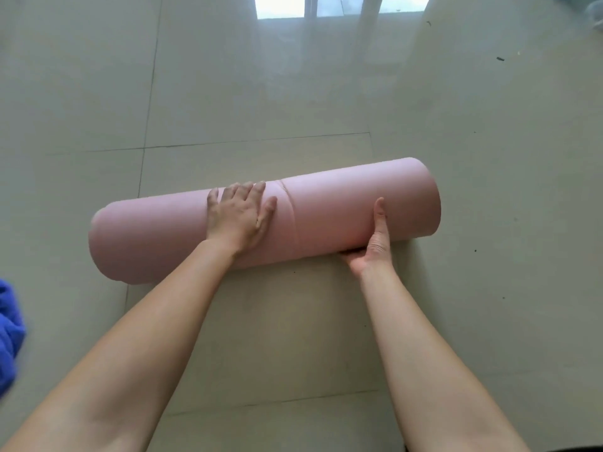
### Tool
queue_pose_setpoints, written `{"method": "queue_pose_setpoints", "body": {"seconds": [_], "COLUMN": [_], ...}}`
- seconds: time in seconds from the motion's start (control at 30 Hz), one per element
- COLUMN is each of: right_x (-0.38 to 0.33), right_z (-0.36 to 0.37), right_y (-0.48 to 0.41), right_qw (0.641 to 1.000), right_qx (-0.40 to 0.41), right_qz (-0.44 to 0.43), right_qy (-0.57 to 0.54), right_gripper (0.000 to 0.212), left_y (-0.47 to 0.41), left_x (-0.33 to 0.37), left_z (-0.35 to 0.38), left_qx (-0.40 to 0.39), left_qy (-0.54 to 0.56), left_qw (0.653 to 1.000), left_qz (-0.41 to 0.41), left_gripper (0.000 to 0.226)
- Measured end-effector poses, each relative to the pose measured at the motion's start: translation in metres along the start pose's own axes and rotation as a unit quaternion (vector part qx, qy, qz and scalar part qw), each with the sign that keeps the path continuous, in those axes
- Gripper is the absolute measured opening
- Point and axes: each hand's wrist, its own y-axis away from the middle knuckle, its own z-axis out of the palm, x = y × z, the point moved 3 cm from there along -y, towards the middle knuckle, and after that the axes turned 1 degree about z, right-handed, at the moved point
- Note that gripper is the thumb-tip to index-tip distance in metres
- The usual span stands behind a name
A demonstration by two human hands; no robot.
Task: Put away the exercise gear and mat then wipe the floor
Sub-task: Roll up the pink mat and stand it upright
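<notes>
Both hands (239,216) (372,246) press the rolled mat (332,210)

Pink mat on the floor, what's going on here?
A person is handling a fully rolled pink mat lying on a tiled floor. The left hand rests flat, fingers spread, on top of the roll near its middle. The right hand cups the near underside toward the right end, thumb up against the side, as if about to lift it. The roll is not yet off the floor. A blue cloth lies at the left edge, untouched, so wiping hasn't started.
</notes>
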Motion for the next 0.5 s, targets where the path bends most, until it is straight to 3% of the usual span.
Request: {"method": "queue_pose_setpoints", "body": {"seconds": [0.13, 0.27, 0.33, 0.5], "right_x": [-0.020, -0.060, -0.079, -0.107], "right_z": [0.031, 0.105, 0.151, 0.236], "right_y": [0.024, 0.078, 0.116, 0.220], "right_qw": [0.994, 0.965, 0.926, 0.786], "right_qx": [-0.032, -0.125, -0.198, -0.349], "right_qz": [-0.080, -0.190, -0.268, -0.405], "right_qy": [0.067, 0.131, 0.180, 0.310], "right_gripper": [0.090, 0.085, 0.086, 0.089], "left_y": [0.020, 0.006, -0.008, 0.000], "left_x": [-0.011, -0.034, -0.034, -0.031], "left_z": [-0.020, -0.094, -0.149, -0.293], "left_qx": [0.073, 0.106, 0.132, 0.217], "left_qy": [0.068, 0.256, 0.349, 0.578], "left_qw": [0.994, 0.955, 0.927, 0.786], "left_qz": [-0.043, -0.102, -0.050, -0.030], "left_gripper": [0.073, 0.071, 0.070, 0.060]}}
